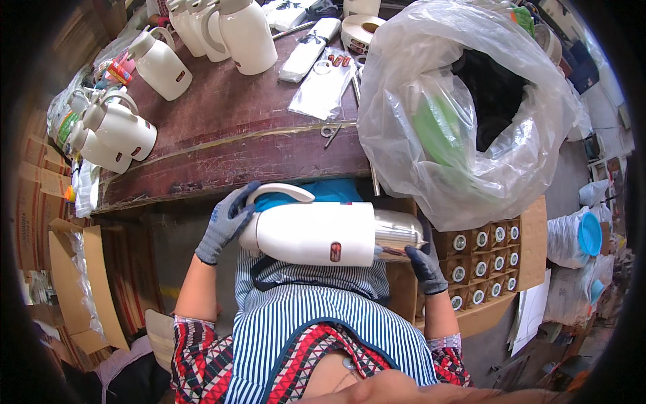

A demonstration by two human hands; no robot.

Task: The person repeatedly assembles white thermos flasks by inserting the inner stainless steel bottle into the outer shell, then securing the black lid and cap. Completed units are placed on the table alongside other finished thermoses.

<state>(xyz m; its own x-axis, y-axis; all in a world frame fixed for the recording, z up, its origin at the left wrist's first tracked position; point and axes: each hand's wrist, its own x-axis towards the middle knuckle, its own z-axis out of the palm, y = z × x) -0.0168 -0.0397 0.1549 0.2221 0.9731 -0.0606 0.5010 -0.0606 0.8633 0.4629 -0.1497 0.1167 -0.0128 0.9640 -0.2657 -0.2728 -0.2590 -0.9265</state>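
A white vacuum jug (316,229) with a curved handle lies on its side above my lap, its base end to the right. My left hand (229,221), in a grey and dark-blue glove, is closed around the top end by the handle. From the jug's open base sticks a shiny silver flask liner (398,232), part of it inside the white shell. My right hand (428,261), gloved alike, grips the liner's outer end; some of its fingers are hidden behind it.
A worn dark-red table (222,128) stands ahead, with several white jugs (161,67) at its left. A large clear plastic bag (404,148) bulges over its right side. Below that, a divided carton (531,262) holds several silver liners. An open cardboard box (94,283) sits at left.
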